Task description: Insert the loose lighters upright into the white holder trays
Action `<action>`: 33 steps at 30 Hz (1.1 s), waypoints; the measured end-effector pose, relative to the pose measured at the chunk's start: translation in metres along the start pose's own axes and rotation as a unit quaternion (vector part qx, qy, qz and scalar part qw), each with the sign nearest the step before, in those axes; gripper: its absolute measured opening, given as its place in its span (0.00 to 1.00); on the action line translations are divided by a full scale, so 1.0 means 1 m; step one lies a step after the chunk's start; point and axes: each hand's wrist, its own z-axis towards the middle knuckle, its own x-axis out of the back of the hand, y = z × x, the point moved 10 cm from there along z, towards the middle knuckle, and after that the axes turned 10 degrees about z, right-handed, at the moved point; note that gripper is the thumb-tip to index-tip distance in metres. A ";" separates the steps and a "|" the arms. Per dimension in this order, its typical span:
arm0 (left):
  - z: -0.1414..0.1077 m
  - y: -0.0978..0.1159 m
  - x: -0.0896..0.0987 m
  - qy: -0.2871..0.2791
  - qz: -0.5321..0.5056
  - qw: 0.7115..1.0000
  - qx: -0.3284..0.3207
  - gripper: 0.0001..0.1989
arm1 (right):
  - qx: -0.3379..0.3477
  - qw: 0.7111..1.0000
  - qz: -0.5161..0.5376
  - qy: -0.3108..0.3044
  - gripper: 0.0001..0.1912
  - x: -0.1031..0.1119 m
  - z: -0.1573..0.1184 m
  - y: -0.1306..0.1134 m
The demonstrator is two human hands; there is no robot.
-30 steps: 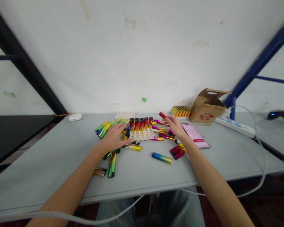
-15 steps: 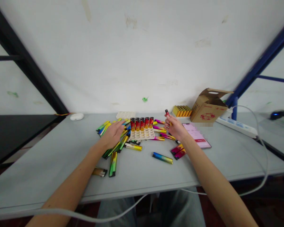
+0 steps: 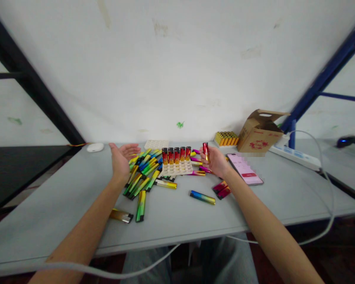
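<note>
My right hand (image 3: pixel 215 161) holds a red and yellow lighter (image 3: pixel 206 152) upright between its fingers, to the right of a white holed tray (image 3: pixel 177 169). Several red lighters (image 3: pixel 176 155) with black tops stand in the back rows of that tray; its front holes show. My left hand (image 3: pixel 122 159) is open, fingers spread and pointing right, at the left edge of a pile of green, yellow and blue lighters (image 3: pixel 146 167). Purple and yellow lighters (image 3: pixel 198 173) lie between the tray and my right hand, partly hidden by it.
A second white tray (image 3: pixel 156 144) lies by the wall. A full tray of yellow lighters (image 3: pixel 226 139), an open carton (image 3: pixel 258 136), a phone (image 3: pixel 245 169) and a power strip (image 3: pixel 297 157) are at the right. A blue lighter (image 3: pixel 202 197) lies in front; a white case (image 3: pixel 95 147) sits back left.
My left hand has moved left off the pile and turned its palm inward, fingers spread. My right hand has turned the red lighter, which now shows more of its body, slightly lower.
</note>
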 end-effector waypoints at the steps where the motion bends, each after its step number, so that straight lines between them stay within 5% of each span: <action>1: 0.000 -0.002 0.000 0.000 -0.005 1.000 0.009 0.40 | -0.009 1.000 -0.003 -0.010 0.12 -0.002 0.000 0.002; 24: -0.007 0.003 -0.015 -0.053 0.049 0.997 -0.019 0.40 | -0.060 0.992 -0.001 -0.108 0.31 -0.025 -0.009 0.018; 33: -0.008 0.002 -0.015 -0.049 0.052 0.997 -0.021 0.38 | -0.007 0.994 0.006 -0.111 0.26 -0.025 -0.010 0.010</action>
